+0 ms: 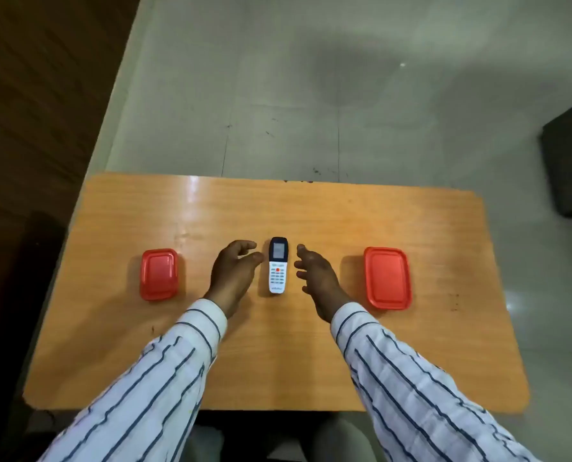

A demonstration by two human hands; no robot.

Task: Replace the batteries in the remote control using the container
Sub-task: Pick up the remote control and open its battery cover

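At the far left we see a dark wood-grain wall (28,111) running down that side of the room, with pale grey floor tiles (311,95) beside it, scuffed with a few dark marks near the table's far edge. The table (278,361) is an orange-brown laminate with rounded corners and a glossy streak of reflected light on its far left part.

On its left part sits the smaller red container (159,274), lid on. Next we find our left hand (233,273), coming out of a white sleeve with dark blue stripes (164,371); its fingers are loosely curled and spread, holding nothing, fingertips just beside the remote.

The remote control (277,265) lies flat at the middle of the table, button side up, its dark screen end pointing away from us and its white keypad end toward us. It lies between the two hands, and neither clearly touches it.

Our right hand (316,278) mirrors the left, fingers parted and empty, near the remote's right edge. Further right sits the larger red container (387,277), also closed. At the right edge of the room stands a dark boxy object (571,168) on the floor.
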